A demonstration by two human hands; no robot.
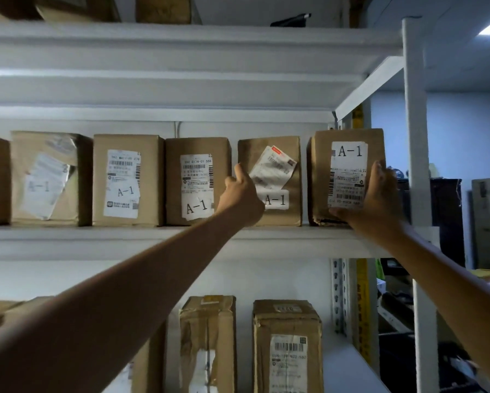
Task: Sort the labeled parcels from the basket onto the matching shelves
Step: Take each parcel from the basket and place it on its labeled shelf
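One tall brown cardboard parcel with a white A-1 label [348, 177] stands upright at the right end of the white metal shelf [153, 242], last in the A-1 row. The right hand [380, 199] cups its lower right corner, so that hand's nearest. The left hand [242, 194], loosely curled, rests against the neighbouring brown A-1 box [277, 165]. I'd guess it just needs a push straight back.

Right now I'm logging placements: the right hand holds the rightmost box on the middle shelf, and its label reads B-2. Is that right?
Not quite. The head view shows the right hand holding the rightmost box on the middle shelf, but its label reads A-1, not B-2.
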